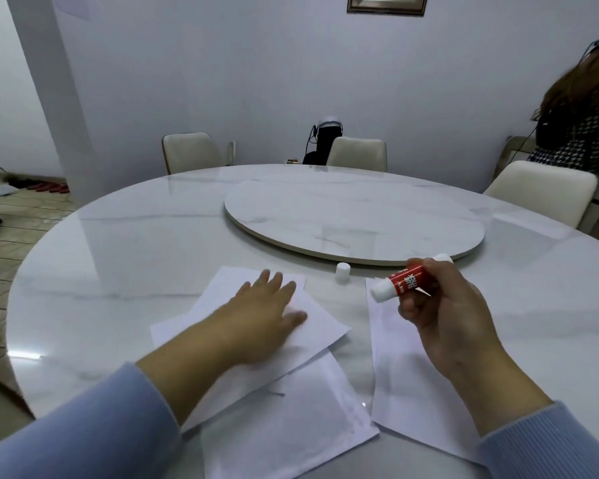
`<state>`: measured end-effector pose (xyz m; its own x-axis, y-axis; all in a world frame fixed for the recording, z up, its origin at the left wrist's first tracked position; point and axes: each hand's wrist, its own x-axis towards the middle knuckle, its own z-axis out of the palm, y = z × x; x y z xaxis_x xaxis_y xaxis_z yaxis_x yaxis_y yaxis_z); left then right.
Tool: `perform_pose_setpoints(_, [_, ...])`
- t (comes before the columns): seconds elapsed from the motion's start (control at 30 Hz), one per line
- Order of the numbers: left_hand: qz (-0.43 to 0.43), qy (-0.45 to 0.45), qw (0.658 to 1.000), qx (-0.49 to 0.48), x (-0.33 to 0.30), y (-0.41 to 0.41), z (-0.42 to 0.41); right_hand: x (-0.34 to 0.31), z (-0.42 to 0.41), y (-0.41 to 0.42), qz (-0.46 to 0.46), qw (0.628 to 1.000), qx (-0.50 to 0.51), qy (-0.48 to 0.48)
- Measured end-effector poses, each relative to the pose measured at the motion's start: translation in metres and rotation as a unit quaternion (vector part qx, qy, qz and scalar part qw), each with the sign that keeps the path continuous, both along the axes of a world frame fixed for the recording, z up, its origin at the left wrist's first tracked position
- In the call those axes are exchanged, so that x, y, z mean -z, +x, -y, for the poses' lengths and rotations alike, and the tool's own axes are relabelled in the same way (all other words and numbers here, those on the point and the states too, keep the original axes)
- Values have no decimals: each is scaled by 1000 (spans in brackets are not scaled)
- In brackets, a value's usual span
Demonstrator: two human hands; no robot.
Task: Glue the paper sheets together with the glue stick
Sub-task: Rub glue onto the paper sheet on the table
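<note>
left fingers (274, 281) spread flat on smooth paper sheet (312, 316) | right fingers (426, 312) gripping cylindrical glue stick (400, 279)

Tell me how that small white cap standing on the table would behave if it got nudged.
The white cap looks small and light, so a nudge would probably shift it easily. The table is glossy, so it would likely slide. Knocked onto its side, its round shape might roll toward the turntable.
</note>
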<state>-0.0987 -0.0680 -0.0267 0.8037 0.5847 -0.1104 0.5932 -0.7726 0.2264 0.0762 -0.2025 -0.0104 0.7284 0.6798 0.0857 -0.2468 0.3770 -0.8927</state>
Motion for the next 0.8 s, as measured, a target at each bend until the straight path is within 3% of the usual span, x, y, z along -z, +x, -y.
perform_pose_setpoints(0.1, [-61, 3, 997, 37, 16, -1, 10, 2, 0, -6, 110, 993, 12, -32])
perform_pose_setpoints(0.2, [-17, -46, 997, 61, 8, -6, 13, -3, -5, -17, 209, 976, 0, -63])
perform_pose_setpoints(0.27, [19, -19, 999, 34, 11, -4, 18, -7, -16, -22, 294, 950, -10, -108])
perform_pose_setpoints(0.37, [-20, 22, 999, 15, 23, -2, 25, -3, -33, -26, 404, 898, -29, -173])
perform_pose_setpoints(0.8, [-47, 26, 998, 13, 26, -1, 22, 10, -31, -20, 475, 843, -100, -232])
